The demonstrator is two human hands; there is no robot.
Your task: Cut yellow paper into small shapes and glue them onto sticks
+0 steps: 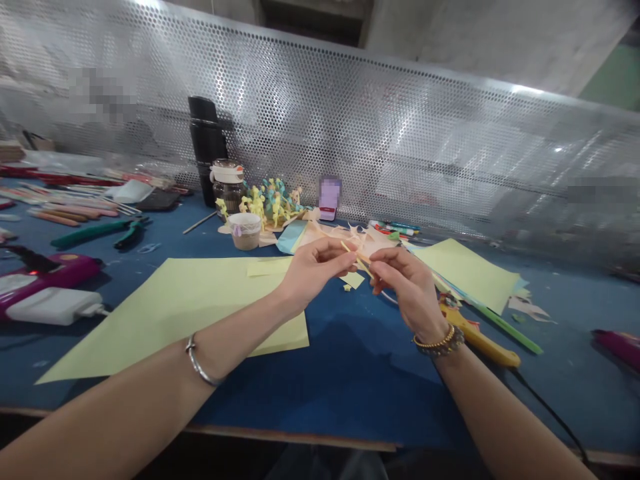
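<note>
Pinching a thin yellow paper strip [356, 255] above a blue table [345, 347], left hand [315, 270] and right hand [403, 283] nearly meet, fingertips [373, 268] closed on it, others loosely curled; a slack pinch could let the strip slip or crease, dropping it near the yellow sheet [170, 313]

From my remote view, the blue-topped table [320, 380] carries a pale yellow paper sheet [170, 313] lying flat left of centre and a second sheet [467, 277] to the right. Green-handled pliers [97, 232] and a white power adapter [50, 307] sit further left, with a black vacuum flask [207, 150] upright at the back.
</note>
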